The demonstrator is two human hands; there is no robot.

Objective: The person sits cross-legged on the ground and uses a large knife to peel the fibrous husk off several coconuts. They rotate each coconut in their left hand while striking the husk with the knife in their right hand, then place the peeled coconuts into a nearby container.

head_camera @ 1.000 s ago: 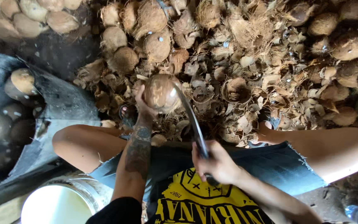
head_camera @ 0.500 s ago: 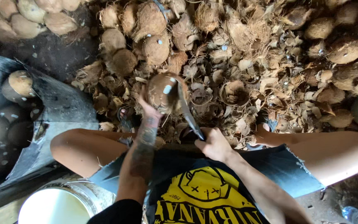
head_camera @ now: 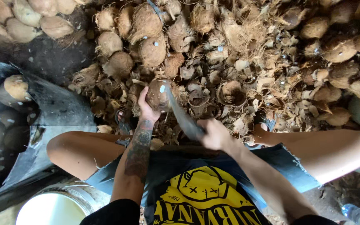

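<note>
The left hand (head_camera: 147, 109) is closed from below around a round brown husked coconut (head_camera: 158, 94) and holds it up in front of the knees, above the litter of husk scraps (head_camera: 230, 71). The right hand (head_camera: 214, 134) is clenched on the handle of a long dark curved blade (head_camera: 181, 116) — its edge touches the coconut's right side. At the lower left stands a white round bucket (head_camera: 51, 208); at the left, a dark tub of peeled coconuts (head_camera: 9, 121). The yellow print on the black shirt (head_camera: 205, 196) is rectangular.
</note>
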